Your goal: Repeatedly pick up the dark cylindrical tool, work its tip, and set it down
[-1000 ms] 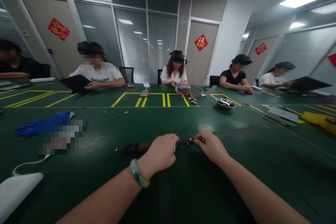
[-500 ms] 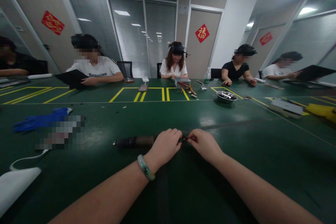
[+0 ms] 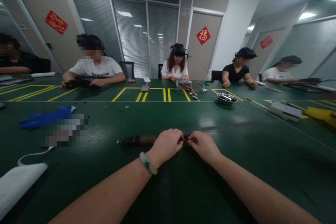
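A long dark cylindrical tool, which looks like an inline electric screwdriver, lies across the green table with its narrow metal tip pointing left. My left hand, a jade-like bangle on its wrist, is wrapped over the tool's right part and hides it. Close beside it, my right hand pinches at the tool's right end with thumb and forefinger. Something small and dark shows between the two hands, but what the right fingertips hold is too small to make out.
To the left lie a blue glove, a blurred-out item and a white device with a cord. Ahead stand a metal bowl, a water bottle and a grey box with coloured wires. Several people sit across the table.
Both hands stay at the tool's right end, with only a slight shift of the fingers. The view has moved a little. Across the table, a person at left has lowered a dark panel.
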`<act>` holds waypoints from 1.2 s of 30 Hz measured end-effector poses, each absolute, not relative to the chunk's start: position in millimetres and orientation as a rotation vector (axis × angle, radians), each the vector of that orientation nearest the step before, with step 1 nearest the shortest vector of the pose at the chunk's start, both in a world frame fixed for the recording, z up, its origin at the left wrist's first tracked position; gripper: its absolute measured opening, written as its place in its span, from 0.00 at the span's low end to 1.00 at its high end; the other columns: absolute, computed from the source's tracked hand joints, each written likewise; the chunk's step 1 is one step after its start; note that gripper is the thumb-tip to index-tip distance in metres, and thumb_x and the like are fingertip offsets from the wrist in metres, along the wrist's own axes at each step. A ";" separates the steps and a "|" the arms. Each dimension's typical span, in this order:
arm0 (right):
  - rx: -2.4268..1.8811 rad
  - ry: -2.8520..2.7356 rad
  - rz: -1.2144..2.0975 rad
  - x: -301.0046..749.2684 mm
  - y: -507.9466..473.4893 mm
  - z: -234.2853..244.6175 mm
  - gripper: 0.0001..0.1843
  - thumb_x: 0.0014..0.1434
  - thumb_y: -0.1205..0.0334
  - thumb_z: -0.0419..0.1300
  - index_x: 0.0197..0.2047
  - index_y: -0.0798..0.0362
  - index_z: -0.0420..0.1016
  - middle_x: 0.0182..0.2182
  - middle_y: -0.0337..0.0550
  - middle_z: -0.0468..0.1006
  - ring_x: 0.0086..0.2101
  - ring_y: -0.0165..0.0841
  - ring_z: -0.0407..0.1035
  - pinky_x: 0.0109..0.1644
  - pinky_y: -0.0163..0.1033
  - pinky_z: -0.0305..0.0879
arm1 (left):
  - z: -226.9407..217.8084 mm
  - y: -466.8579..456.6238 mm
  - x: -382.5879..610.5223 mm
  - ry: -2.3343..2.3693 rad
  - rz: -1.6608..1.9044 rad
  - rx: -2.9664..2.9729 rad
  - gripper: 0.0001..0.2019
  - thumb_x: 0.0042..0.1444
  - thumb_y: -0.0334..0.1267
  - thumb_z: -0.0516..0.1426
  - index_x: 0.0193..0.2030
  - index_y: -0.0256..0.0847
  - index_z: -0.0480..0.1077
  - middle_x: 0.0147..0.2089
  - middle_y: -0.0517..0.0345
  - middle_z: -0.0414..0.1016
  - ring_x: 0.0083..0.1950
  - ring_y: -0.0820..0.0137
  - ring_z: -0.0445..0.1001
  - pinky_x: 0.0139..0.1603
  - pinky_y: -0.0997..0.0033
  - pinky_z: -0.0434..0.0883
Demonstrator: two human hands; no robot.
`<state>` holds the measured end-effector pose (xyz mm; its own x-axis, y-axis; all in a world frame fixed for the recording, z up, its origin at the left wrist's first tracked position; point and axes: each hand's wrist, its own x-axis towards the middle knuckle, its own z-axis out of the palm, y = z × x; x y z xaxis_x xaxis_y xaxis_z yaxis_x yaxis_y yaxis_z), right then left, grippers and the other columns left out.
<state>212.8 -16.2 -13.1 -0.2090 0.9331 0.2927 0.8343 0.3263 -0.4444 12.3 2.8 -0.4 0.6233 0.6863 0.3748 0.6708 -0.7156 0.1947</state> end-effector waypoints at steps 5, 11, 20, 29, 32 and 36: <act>-1.547 -2.091 0.270 212.6 -16.8 -11.9 0.02 0.58 0.62 0.61 0.35 0.50 0.74 0.33 0.37 0.75 0.33 0.30 0.68 0.37 0.35 0.58 | 1.8 1.8 12.0 1.176 0.663 2.781 0.04 0.60 0.37 0.55 0.40 0.42 0.68 0.40 0.59 0.71 0.42 0.67 0.70 0.43 0.66 0.67; -1.558 -2.111 0.290 212.8 -17.6 -9.9 0.03 0.59 0.62 0.60 0.34 0.50 0.74 0.33 0.37 0.75 0.33 0.30 0.68 0.37 0.35 0.59 | 3.0 1.2 12.2 1.186 0.650 2.767 0.04 0.61 0.37 0.55 0.40 0.41 0.68 0.40 0.58 0.72 0.43 0.67 0.70 0.44 0.65 0.67; -1.557 -2.100 0.294 210.1 -18.7 -8.8 0.04 0.59 0.61 0.60 0.33 0.51 0.74 0.33 0.38 0.75 0.33 0.31 0.68 0.37 0.36 0.59 | 3.4 0.4 13.0 1.199 0.626 2.764 0.03 0.61 0.37 0.55 0.39 0.41 0.68 0.41 0.58 0.72 0.43 0.67 0.70 0.45 0.65 0.67; -1.583 -2.061 0.330 204.8 -19.7 -10.2 0.04 0.59 0.62 0.59 0.35 0.51 0.75 0.32 0.38 0.75 0.34 0.32 0.69 0.38 0.36 0.59 | 0.6 1.3 13.6 1.210 0.657 2.767 0.02 0.60 0.36 0.56 0.38 0.41 0.68 0.39 0.58 0.72 0.42 0.66 0.70 0.44 0.66 0.67; -1.582 -2.049 0.361 206.6 -19.1 -12.1 0.04 0.59 0.62 0.59 0.35 0.50 0.75 0.32 0.38 0.76 0.33 0.32 0.69 0.36 0.35 0.59 | 1.7 0.7 13.3 1.220 0.648 2.747 0.02 0.60 0.36 0.56 0.38 0.41 0.68 0.39 0.58 0.72 0.42 0.66 0.71 0.44 0.66 0.67; -1.577 -2.042 0.363 207.9 -17.5 -15.9 0.05 0.60 0.60 0.59 0.34 0.50 0.75 0.32 0.38 0.76 0.32 0.32 0.69 0.36 0.36 0.60 | 1.3 0.9 13.1 1.210 0.641 2.736 0.03 0.60 0.36 0.56 0.38 0.41 0.68 0.40 0.57 0.72 0.42 0.66 0.71 0.45 0.66 0.67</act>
